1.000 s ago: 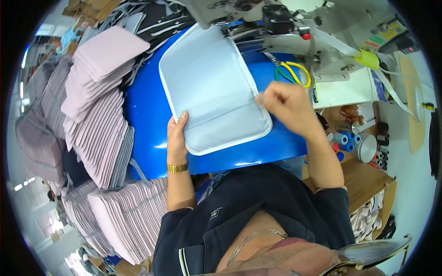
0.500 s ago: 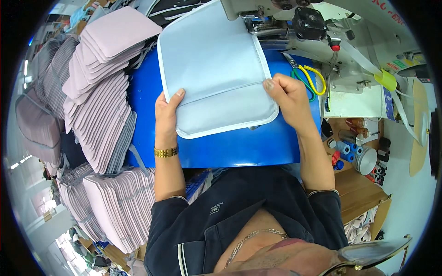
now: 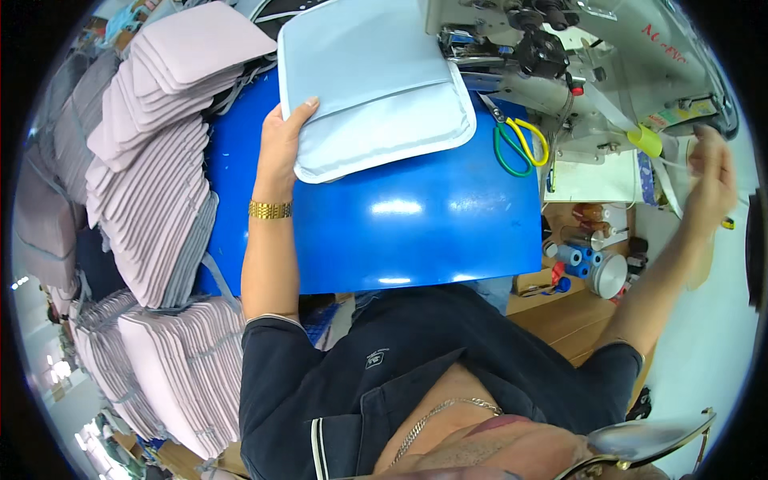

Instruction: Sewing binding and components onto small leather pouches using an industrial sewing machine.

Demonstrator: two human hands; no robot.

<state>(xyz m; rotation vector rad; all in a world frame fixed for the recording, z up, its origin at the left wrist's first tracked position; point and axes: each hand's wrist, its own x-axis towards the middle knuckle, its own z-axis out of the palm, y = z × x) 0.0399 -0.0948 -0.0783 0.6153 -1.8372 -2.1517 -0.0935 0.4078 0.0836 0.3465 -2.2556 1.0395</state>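
Note:
A light blue fabric panel (image 3: 368, 68) with rounded corners and white bound edges lies on the blue table, its far end beside the sewing machine (image 3: 488, 52). A seam crosses it, setting off a strip at its near end. My left hand (image 3: 285, 140) is closed on its left edge, thumb on top. My right hand (image 3: 710, 172) is off the panel, raised at the far right beside a white tape (image 3: 670, 192) and a yellow tube-like piece (image 3: 645, 141). Motion blurs its fingers, so I cannot make out whether they grip the tape.
Scissors (image 3: 516, 144) with yellow and green handles lie right of the panel on the blue table (image 3: 400, 240). Stacked pink-grey panels (image 3: 152, 184) lean at the left, with tied bundles (image 3: 184, 360) below. Thread spools (image 3: 580, 256) and a white round container (image 3: 608, 276) stand at the lower right.
My right hand has let go of the panel's right edge and swung far right toward the tape. The panel, still held by my left hand, has shifted away from me.

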